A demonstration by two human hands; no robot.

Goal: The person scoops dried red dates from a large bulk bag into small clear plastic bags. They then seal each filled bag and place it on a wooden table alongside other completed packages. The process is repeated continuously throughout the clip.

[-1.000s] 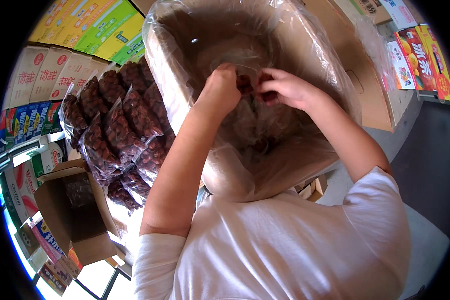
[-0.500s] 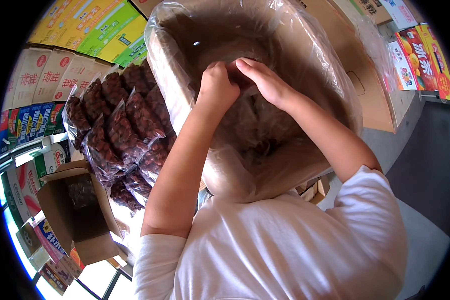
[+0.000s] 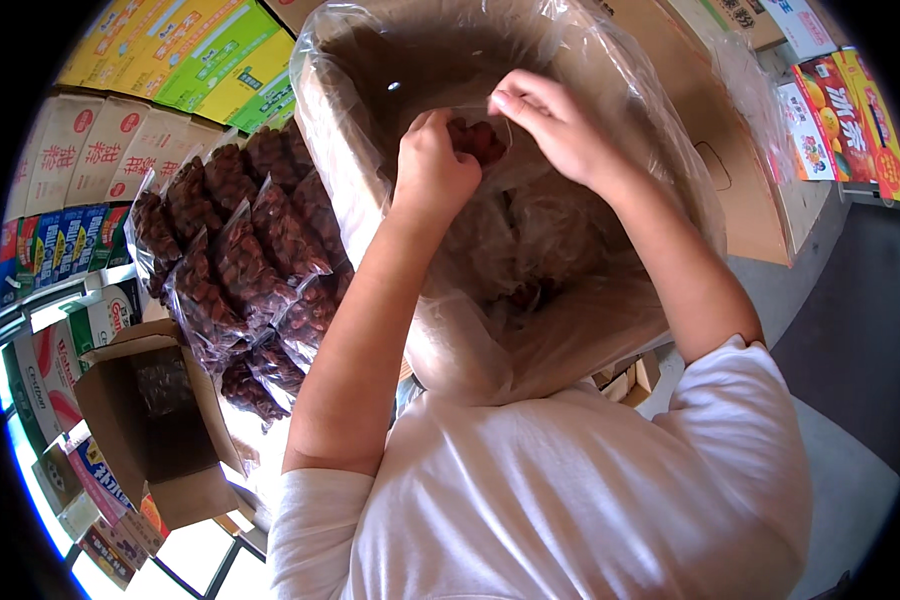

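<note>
Left hand (image 3: 432, 170) and right hand (image 3: 560, 125) pinch a small clear plastic bag of dark red fruit (image 3: 478, 140), largely hidden, inside the large clear-lined cardboard box (image 3: 740, 190). Filled bags (image 3: 240, 260) lie at 9 o'clock.

Clear bags of dark red fruit (image 3: 240, 270) lay stacked left of the plastic-lined carton (image 3: 730, 190), yellow-green boxes (image 3: 180, 50) above them, an open brown carton (image 3: 155, 430) below, red-yellow boxes (image 3: 850, 120) far right.

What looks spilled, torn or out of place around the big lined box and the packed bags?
Nothing stands out. Both hands, left hand and right hand, hold a small clear bag of dark red fruit inside the plastic-lined carton. The filled bags lie stacked, none visibly split.
</note>
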